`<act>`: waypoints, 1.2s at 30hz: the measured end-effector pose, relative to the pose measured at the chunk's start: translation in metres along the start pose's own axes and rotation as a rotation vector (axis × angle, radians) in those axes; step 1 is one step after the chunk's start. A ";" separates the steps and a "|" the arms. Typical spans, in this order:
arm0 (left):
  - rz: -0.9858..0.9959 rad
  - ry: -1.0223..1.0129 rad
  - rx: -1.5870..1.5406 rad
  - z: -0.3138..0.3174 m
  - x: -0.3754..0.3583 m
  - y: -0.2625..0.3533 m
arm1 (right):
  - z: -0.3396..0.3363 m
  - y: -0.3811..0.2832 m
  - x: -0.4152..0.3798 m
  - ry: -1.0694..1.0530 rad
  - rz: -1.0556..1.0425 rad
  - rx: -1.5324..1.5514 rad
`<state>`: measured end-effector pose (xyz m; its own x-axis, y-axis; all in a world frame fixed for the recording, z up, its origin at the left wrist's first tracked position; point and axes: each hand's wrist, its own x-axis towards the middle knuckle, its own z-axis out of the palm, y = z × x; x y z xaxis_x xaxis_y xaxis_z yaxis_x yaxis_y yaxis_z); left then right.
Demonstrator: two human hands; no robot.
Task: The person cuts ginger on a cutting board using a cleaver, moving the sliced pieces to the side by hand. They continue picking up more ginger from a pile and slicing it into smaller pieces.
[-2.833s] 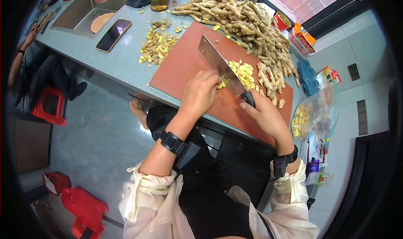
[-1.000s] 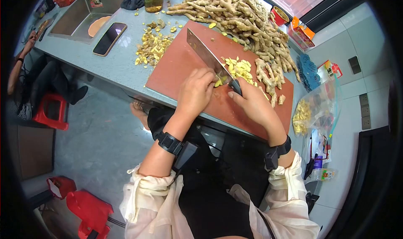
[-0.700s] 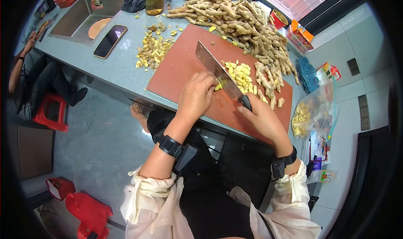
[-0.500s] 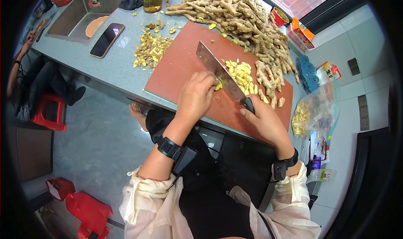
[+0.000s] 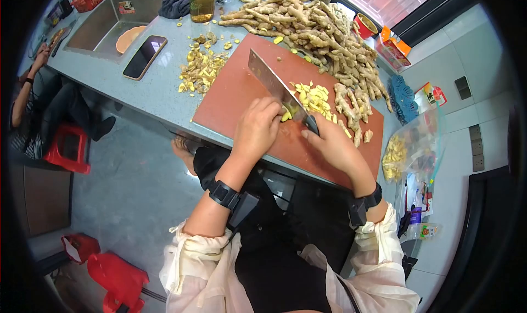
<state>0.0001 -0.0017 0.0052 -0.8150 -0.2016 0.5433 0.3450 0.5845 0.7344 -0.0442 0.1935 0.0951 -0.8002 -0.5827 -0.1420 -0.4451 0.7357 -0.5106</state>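
Observation:
My right hand (image 5: 333, 146) is closed round the black handle of a cleaver (image 5: 272, 82), whose broad blade points up and left over the red-brown cutting board (image 5: 228, 96). My left hand (image 5: 258, 125) is closed on a piece of ginger against the near side of the blade; the fingers hide most of that piece. Just beyond the blade lies a heap of yellow ginger slices (image 5: 314, 99). To the right of the slices, several unpeeled ginger roots (image 5: 351, 104) rest on the board.
A large pile of ginger (image 5: 307, 24) covers the back of the counter. Scraps (image 5: 200, 68) lie left of the board, beside a phone (image 5: 144, 57) and the sink (image 5: 99, 24). A plastic bag of slices (image 5: 394, 156) stands right. Another person's hand (image 5: 41, 56) is far left.
The cleaver and my right hand have shifted slightly left and up. My left hand stays by the blade, still holding the ginger. The whole view has moved a little.

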 end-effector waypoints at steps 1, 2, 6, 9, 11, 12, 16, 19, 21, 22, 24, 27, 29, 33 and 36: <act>-0.002 -0.001 -0.002 0.000 0.000 0.000 | -0.002 -0.003 -0.008 -0.025 0.048 -0.026; -0.005 -0.003 -0.004 0.000 -0.001 -0.001 | -0.002 -0.004 -0.017 -0.051 0.097 -0.050; -0.005 0.005 0.002 0.000 -0.001 0.000 | -0.007 0.012 -0.046 -0.017 0.067 -0.013; 0.012 0.014 -0.007 0.001 -0.001 0.000 | -0.013 0.011 -0.056 0.007 0.066 0.042; 0.030 0.032 -0.006 0.002 -0.002 -0.001 | -0.017 0.007 -0.058 0.001 0.130 0.037; 0.034 0.034 -0.006 0.002 -0.002 -0.001 | -0.018 0.007 -0.059 0.005 0.128 0.036; -0.007 0.012 0.023 0.000 -0.002 0.000 | -0.022 -0.001 -0.060 0.019 0.092 0.051; 0.000 0.021 0.026 -0.002 -0.002 0.003 | -0.023 -0.002 -0.061 0.013 0.069 0.043; 0.002 0.021 0.025 -0.002 -0.002 0.002 | -0.023 -0.003 -0.061 0.014 0.058 0.042; -0.004 0.018 0.018 -0.001 -0.002 0.002 | -0.025 -0.004 -0.061 0.002 0.077 0.028; -0.008 0.016 0.011 -0.001 -0.002 0.001 | -0.026 -0.006 -0.062 -0.008 0.096 0.014; -0.017 0.006 0.010 -0.001 -0.002 0.001 | -0.026 -0.006 -0.064 -0.002 0.105 0.028; -0.018 0.013 -0.003 -0.001 -0.002 0.002 | -0.026 -0.005 -0.064 0.000 0.111 0.035; -0.017 0.015 -0.017 -0.001 -0.002 0.000 | -0.028 -0.009 -0.064 -0.018 0.123 0.009; -0.030 0.005 -0.024 0.000 -0.002 0.000 | -0.027 -0.007 -0.063 -0.009 0.100 0.034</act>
<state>0.0020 -0.0015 0.0044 -0.8228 -0.2224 0.5231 0.3317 0.5594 0.7596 -0.0011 0.2347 0.1301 -0.8362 -0.5101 -0.2015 -0.3489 0.7782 -0.5222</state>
